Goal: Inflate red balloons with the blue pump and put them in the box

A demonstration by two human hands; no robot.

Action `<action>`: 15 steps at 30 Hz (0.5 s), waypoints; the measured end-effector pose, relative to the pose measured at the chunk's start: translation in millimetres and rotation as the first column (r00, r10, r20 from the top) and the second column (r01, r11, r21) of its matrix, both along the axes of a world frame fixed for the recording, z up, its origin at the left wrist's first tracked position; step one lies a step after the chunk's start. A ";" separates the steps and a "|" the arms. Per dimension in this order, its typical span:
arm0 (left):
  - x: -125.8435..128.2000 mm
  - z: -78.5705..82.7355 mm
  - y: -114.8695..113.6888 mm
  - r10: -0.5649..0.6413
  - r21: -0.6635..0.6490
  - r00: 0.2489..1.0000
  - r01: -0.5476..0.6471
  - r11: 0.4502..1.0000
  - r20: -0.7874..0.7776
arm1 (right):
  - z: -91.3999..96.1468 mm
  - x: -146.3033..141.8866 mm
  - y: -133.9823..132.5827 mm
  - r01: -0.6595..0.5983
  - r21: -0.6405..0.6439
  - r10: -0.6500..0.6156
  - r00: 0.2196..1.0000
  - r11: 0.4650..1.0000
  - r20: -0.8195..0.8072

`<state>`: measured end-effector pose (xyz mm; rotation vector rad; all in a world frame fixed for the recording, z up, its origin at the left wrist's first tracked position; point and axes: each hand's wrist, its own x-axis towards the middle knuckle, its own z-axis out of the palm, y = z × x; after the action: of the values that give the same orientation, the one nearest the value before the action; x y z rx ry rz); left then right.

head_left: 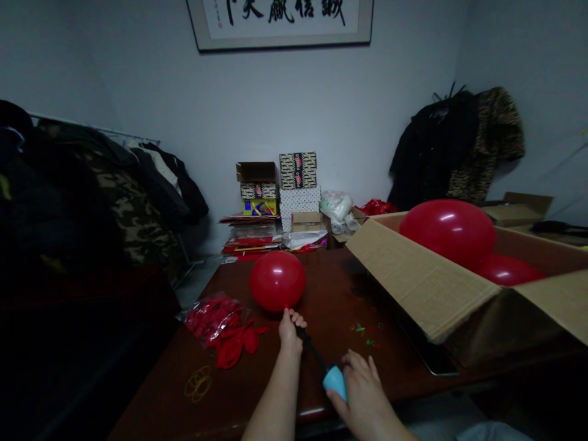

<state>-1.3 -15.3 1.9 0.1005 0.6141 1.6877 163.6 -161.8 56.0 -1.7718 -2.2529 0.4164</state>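
Note:
A partly inflated red balloon [277, 281] stands over the wooden table, its neck pinched in the fingers of my left hand [290, 331]. From under that hand a black rod [316, 354] runs down to the light-blue grip [335, 383] of a hand balloon pump. My right hand [364, 392] is wrapped around the blue grip. The join between balloon neck and pump nozzle is covered by my left fingers. To the left lies a clear bag of flat red balloons [214, 315], with loose flat ones [236, 346] spilling out of it.
An open cardboard box [425, 288] with big red balloons [448, 231] occupies the right side. A phone [434, 352] lies by the box. Yellow rubber bands [198, 384] and small coloured bits [359, 329] are on the table [257, 398]. Stacked boxes [298, 202] stand behind.

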 end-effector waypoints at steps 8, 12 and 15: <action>8.2 -9.7 -7.1 -0.018 -0.008 1.000 0.018 1.000 -0.023 | -12.4 -26.3 31.6 0.028 0.058 -0.026 0.999 0.998 -0.030; 7.4 -14.9 -9.0 -0.030 -0.031 0.999 0.029 0.999 -0.032 | -16.5 -38.0 41.9 0.038 0.077 -0.037 0.999 0.996 -0.022; 4.1 -19.9 -8.5 -0.018 -0.046 0.998 0.015 0.999 -0.059 | -20.6 -44.2 46.7 0.044 0.083 -0.043 0.999 0.996 -0.015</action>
<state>2.8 -23.8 -18.0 0.1224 0.6942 1.6587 119.4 -115.1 35.4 -1.7677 -2.1858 0.3203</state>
